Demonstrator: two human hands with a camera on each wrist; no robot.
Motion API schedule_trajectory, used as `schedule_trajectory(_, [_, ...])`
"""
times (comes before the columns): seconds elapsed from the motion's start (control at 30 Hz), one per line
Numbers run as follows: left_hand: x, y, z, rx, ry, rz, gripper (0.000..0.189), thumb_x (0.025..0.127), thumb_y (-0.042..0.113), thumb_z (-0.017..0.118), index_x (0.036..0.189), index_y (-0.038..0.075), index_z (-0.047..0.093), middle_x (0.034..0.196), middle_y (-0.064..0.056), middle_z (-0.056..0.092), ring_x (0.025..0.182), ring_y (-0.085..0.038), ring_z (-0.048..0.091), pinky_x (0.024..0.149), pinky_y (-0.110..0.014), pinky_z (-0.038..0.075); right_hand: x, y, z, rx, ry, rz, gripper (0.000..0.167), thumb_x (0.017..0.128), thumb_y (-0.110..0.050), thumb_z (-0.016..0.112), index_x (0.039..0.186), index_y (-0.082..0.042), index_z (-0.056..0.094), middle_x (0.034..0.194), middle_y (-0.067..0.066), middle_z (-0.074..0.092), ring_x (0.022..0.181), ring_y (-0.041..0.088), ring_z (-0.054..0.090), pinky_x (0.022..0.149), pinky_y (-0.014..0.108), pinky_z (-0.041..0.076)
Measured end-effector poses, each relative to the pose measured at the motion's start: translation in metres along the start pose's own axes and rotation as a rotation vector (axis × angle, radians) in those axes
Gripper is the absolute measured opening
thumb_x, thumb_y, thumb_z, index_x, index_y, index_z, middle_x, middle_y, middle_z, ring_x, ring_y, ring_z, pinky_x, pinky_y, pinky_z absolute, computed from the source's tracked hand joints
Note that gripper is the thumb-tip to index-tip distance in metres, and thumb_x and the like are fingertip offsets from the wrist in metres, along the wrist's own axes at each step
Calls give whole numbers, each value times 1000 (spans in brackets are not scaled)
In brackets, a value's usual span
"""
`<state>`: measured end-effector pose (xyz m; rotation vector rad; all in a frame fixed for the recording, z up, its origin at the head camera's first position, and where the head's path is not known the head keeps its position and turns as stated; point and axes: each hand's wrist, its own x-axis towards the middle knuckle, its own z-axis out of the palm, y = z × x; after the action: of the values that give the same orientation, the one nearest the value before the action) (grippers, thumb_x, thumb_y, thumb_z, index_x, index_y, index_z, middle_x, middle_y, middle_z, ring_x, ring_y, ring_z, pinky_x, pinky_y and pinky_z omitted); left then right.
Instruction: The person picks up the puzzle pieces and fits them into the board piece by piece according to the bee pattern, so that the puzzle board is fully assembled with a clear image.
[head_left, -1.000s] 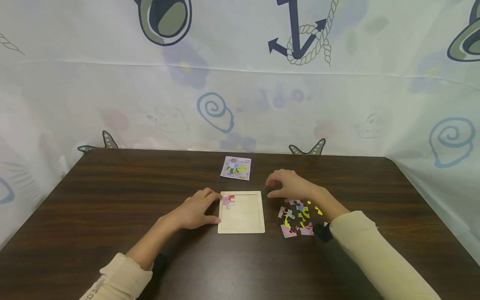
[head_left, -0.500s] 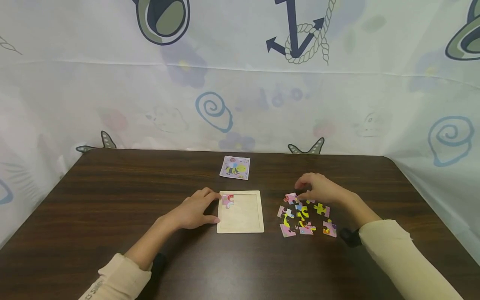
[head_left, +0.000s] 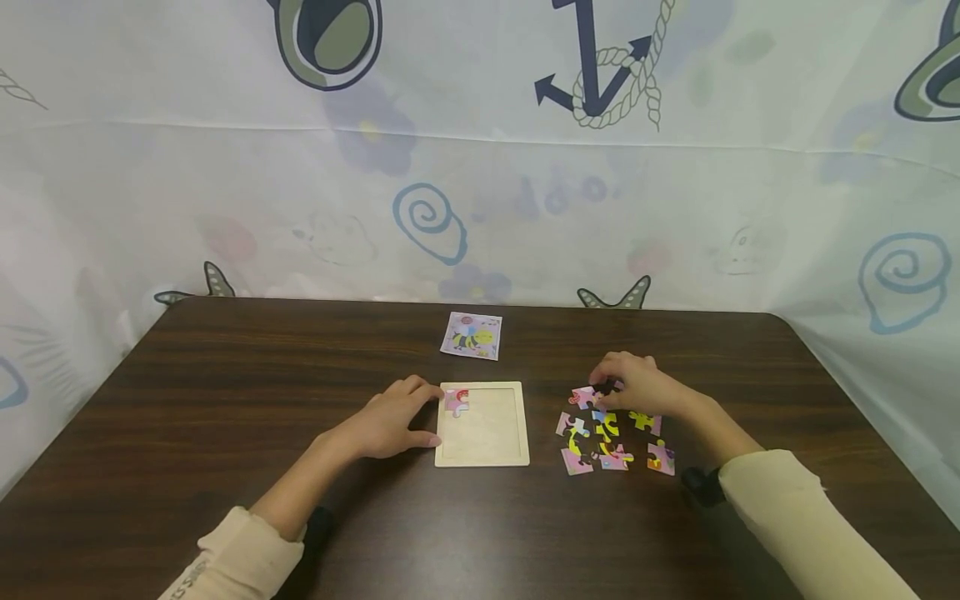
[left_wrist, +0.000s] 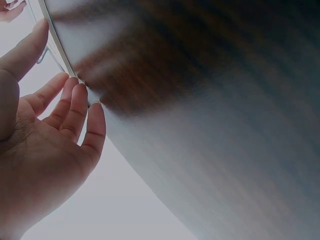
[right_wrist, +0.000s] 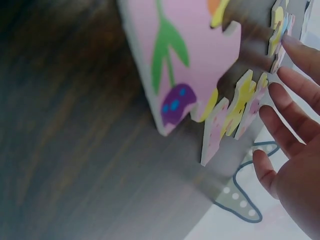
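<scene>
In the head view, a square wooden puzzle tray [head_left: 483,462] lies mid-table with one pink puzzle piece [head_left: 457,401] in its upper left corner. My left hand [head_left: 390,419] rests at the tray's left edge, thumb and fingertips touching the rim; the left wrist view shows this hand [left_wrist: 55,125] with slightly bent fingers. To the right, my right hand [head_left: 633,385] is over the far side of the loose puzzle pieces [head_left: 614,457], thumb and index finger around one piece that is mostly hidden. The right wrist view shows the fingers of this hand [right_wrist: 300,125] close to the pieces.
Beyond the tray lies a square picture card [head_left: 472,337] with a bee on it. A pink piece with a flower [right_wrist: 190,60] stands large in the right wrist view. A printed cloth [head_left: 480,158] hangs behind the dark wooden table [head_left: 262,350].
My right hand has moved right, from beside the tray to the far pieces, its fingers now around one of them. My left hand stays at the tray's edge.
</scene>
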<state>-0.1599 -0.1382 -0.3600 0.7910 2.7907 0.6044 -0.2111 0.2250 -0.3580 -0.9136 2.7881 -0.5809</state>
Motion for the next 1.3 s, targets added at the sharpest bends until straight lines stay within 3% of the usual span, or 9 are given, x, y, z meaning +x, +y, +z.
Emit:
schedule_trajectory(0.37, [0,0,2,-4,4,-6,56,79,26,72,126,4,49,117,-12,48,112,-31,43,88,-53,36,0,-1,3,-14,17,3,20,80,-17,70,97,-8,64,94,4,57,91,26,48,71,45,27])
schedule_trajectory(1.3, [0,-5,6,-1,23,21,57,79,25,72,126,2,49,118,-13,48,111,-32,43,89,-51,36,1,1,10,-27,43,0,17,81,-19,70,94,-10,64,93,2,57,91,25,48,73,46,27])
